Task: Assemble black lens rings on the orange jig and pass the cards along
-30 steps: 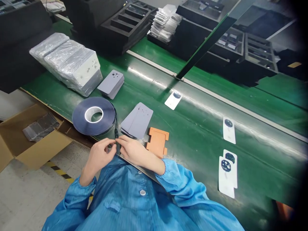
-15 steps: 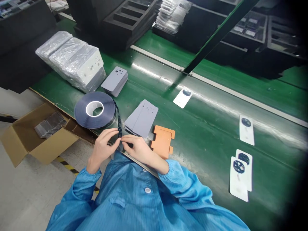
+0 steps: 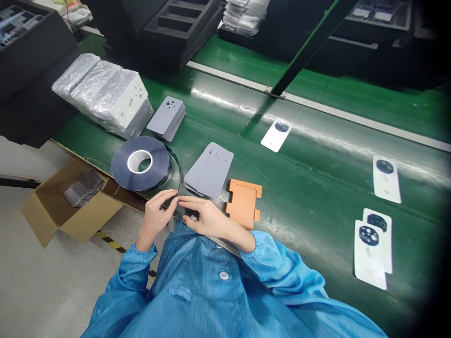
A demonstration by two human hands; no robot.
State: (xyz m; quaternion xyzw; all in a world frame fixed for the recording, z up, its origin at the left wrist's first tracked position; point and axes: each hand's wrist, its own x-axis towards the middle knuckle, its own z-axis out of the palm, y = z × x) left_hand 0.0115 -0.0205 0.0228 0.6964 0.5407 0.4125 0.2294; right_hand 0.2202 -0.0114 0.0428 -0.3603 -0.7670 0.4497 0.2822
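Left hand (image 3: pixel 159 212) pinched the tape strip (image 3: pixel 180 173) and right hand (image 3: pixel 208 217) held fingers parted, black disc now hidden or peeled.

Person's left hand (image 3: pixel 157 215) pinched, thumb nearly meeting fingertips; right hand (image 3: pixel 207 218) just beside that grip, fingers extended toward it, thumb apart.

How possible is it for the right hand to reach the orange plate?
Probably yes: the orange plate lies close beside the right hand, mostly uncovered, though the fingers are at the dark strip.
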